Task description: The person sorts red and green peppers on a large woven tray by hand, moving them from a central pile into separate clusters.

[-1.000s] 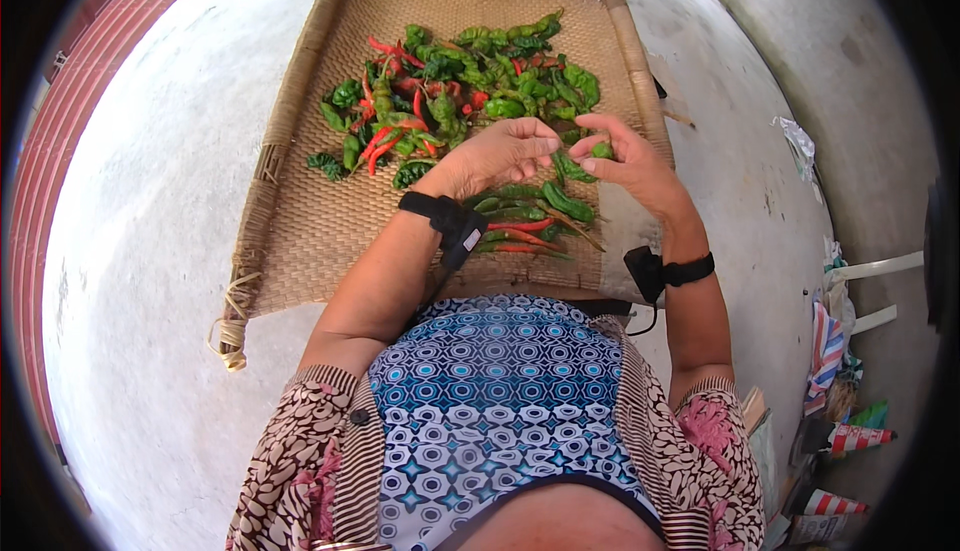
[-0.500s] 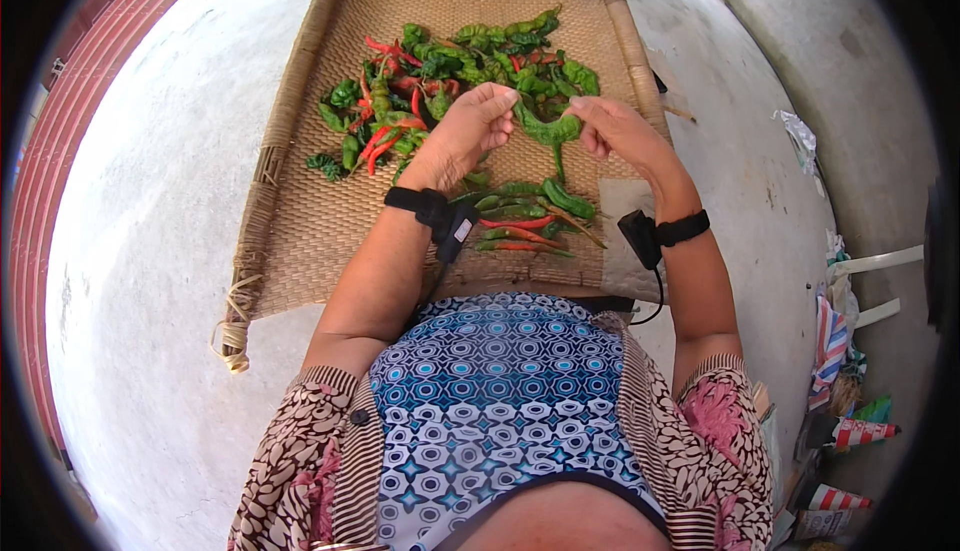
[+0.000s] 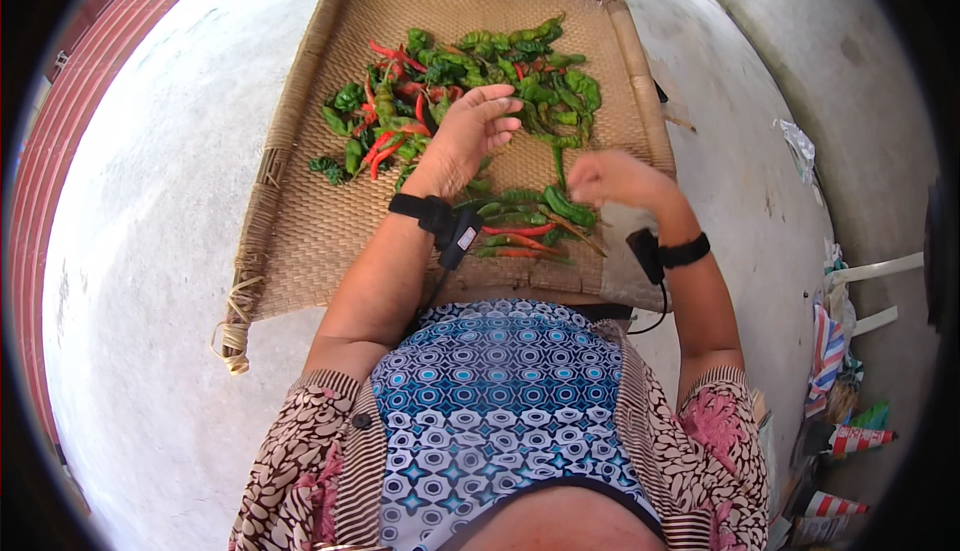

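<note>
Tan woven tray (image 3: 285, 241), green and red peppers (image 3: 470, 71) heaped beyond the hands, left hand (image 3: 470, 136) with fingers loosely parted, wrist label (image 3: 467, 239) unreadable, pepper row (image 3: 520, 218) laid nearer, right hand (image 3: 612, 179) blurred, grip indeterminable.

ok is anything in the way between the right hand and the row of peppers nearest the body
Nothing visible stands between them: the right hand is just above and right of the row of peppers in the picture. A slim green pepper shows left of that hand.
</note>
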`<state>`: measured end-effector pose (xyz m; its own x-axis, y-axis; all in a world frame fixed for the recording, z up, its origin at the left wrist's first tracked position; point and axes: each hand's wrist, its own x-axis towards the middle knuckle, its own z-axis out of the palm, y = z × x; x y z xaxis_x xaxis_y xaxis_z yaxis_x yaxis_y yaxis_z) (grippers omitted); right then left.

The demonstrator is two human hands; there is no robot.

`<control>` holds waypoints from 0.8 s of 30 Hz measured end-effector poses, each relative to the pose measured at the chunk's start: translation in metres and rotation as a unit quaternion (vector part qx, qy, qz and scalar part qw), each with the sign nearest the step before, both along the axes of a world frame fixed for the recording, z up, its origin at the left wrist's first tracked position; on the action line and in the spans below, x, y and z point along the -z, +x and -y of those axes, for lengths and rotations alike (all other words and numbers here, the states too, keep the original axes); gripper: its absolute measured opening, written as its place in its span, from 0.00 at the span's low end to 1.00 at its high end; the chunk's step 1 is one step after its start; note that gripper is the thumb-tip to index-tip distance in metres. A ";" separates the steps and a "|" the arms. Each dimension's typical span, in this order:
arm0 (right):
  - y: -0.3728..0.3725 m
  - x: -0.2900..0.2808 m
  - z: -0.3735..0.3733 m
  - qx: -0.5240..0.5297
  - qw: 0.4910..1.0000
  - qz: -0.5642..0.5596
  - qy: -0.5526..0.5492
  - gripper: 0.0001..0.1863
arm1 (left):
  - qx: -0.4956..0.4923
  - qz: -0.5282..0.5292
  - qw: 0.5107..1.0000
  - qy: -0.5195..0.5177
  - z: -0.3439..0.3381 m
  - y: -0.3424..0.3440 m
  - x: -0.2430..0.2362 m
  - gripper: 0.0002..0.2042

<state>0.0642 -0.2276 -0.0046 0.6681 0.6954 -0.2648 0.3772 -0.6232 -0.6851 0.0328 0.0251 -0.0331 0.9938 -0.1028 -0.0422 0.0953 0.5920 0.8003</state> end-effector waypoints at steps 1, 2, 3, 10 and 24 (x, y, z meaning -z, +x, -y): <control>-0.008 0.006 0.002 -0.016 0.998 0.016 -0.061 0.15 | -0.008 -0.009 1.000 0.006 0.002 0.000 0.000 0.09; -0.015 0.009 0.003 -0.034 0.992 0.033 -0.121 0.16 | -0.010 -0.007 1.000 0.005 0.002 0.000 0.001 0.09; -0.023 0.009 0.001 -0.036 0.991 0.034 -0.122 0.16 | -0.006 -0.012 1.000 0.005 0.003 0.000 0.001 0.09; -0.013 -0.009 -0.004 0.075 0.997 0.014 0.001 0.13 | 0.114 -0.036 0.982 0.149 0.009 -0.006 -0.002 0.12; -0.009 -0.007 -0.028 0.233 0.849 -0.274 0.387 0.11 | 0.240 0.090 0.924 0.282 0.019 -0.010 0.000 0.09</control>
<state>0.0554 -0.1997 0.0021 0.8428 0.4961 -0.2088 -0.2939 0.0992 -0.9507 0.0225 0.0060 -0.0334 0.8351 -0.5465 -0.0625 0.0743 -0.0005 0.9972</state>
